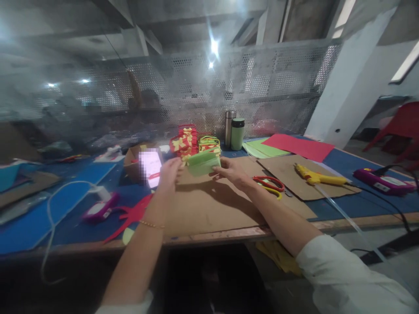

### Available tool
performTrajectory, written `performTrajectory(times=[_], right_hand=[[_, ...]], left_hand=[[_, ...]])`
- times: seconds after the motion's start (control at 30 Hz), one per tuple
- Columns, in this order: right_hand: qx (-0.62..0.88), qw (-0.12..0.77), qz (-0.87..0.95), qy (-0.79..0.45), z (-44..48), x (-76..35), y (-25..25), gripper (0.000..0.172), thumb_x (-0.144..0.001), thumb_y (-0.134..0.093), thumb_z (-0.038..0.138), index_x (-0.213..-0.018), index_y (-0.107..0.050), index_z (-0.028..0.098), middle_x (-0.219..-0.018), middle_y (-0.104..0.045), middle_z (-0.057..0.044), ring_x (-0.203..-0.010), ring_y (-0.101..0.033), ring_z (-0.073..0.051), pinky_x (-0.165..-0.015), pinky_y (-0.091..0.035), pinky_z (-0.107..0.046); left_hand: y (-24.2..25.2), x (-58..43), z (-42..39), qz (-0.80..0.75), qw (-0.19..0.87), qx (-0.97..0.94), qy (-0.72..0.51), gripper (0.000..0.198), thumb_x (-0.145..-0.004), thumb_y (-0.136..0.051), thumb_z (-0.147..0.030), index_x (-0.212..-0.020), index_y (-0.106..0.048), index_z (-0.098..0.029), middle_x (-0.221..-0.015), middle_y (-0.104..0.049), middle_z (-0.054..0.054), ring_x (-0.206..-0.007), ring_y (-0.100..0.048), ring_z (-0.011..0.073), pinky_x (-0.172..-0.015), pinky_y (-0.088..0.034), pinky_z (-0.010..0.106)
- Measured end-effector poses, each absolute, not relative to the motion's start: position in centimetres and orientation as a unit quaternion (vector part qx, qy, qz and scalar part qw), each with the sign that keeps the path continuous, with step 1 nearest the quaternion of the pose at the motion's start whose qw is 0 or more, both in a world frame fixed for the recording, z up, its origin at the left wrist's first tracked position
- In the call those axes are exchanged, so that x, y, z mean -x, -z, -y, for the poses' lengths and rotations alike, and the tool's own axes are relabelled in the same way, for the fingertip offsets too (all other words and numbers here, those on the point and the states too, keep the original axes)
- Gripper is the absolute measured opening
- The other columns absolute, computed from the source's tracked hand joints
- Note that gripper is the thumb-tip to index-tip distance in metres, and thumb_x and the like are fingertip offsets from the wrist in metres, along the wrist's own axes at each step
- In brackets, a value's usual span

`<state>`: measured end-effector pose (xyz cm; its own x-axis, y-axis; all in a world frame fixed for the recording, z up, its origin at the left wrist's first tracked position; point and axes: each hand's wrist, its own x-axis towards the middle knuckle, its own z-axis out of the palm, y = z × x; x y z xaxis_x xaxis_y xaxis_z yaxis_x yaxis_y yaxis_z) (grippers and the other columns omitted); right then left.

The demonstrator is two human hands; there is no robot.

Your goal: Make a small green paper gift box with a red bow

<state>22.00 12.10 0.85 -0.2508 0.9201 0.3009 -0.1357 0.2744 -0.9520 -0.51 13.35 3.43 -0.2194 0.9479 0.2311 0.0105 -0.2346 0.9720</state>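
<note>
The thin, pale green, folded rectangular sheet (199, 165) is up in the air over the middle of the blue-topped table (363, 207), above a flat piece of brown cardboard (203, 213) that reaches the front edge. My right hand (231, 171) has its fingers clamped on the sheet's right end. My left hand (170, 172) is blurred just beside the left end; I cannot tell whether those fingers touch it. Red-handled scissors (279, 185) lie right of my right hand, and a yellow plastic glue gun (319, 178) lies towards the table's right edge. Near the back edge stand a green, dark-lidded bottle (238, 136) and a red bag with yellow bows (186, 141).
</note>
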Motion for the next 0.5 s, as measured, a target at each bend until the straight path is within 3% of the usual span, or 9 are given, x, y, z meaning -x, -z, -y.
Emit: performTrajectory(times=[0.1, 0.23, 0.37, 0.5], right_hand=[[0.294, 0.513, 0.601, -0.539, -12.0, -22.0, -0.9, 0.039, -0.07, -0.087, 0.038, -0.101, -0.072, 0.019, -0.1, -0.078, -0.006, -0.079, -0.076, -0.018, -0.065, -0.062, -0.026], [0.287, 0.516, 0.572, -0.569, -12.3, -22.0, -0.6, 0.044, -0.064, -0.091, 0.04, -0.099, -0.073, 0.02, -0.098, -0.079, -0.006, -0.078, -0.075, -0.018, -0.066, -0.063, -0.029], [0.289, 0.522, 0.556, -0.579, -12.3, -22.0, -0.5, 0.044, -0.064, -0.092, 0.04, -0.1, -0.074, 0.021, -0.099, -0.079, -0.006, -0.077, -0.076, -0.019, -0.067, -0.063, -0.03], [0.301, 0.501, 0.58, -0.567, -12.1, -21.6, -0.4, 0.044, -0.066, -0.09, 0.042, -0.102, -0.074, 0.021, -0.102, -0.079, -0.007, -0.08, -0.076, -0.018, -0.065, -0.06, -0.025]], left_hand=[[-3.7, 0.4, -13.0, -0.449, 0.475, -0.513, -0.556, 0.021, -0.073, -0.071, -0.034, -0.084, -0.072, -0.015, -0.078, -0.07, 0.009, -0.074, -0.066, 0.0204, -0.065, -0.054, 0.032], [-4.2, 0.1, -12.1, -0.348, 0.59, -0.509, -0.521, 0.025, -0.071, -0.072, -0.033, -0.089, -0.076, -0.015, -0.085, -0.075, 0.008, -0.081, -0.069, 0.0198, -0.072, -0.057, 0.03], [-4.2, 0.1, -11.8, -0.315, 0.589, -0.536, -0.517, 0.031, -0.077, -0.072, -0.036, -0.1, -0.077, -0.018, -0.099, -0.078, 0.009, -0.091, -0.071, 0.0214, -0.081, -0.058, 0.034], [-2.9, -0.2, -12.3, -0.313, 0.556, -0.564, -0.524, 0.045, -0.063, -0.085, -0.03, -0.105, -0.077, -0.018, -0.103, -0.078, 0.009, -0.094, -0.072, 0.0238, -0.087, -0.057, 0.039]])
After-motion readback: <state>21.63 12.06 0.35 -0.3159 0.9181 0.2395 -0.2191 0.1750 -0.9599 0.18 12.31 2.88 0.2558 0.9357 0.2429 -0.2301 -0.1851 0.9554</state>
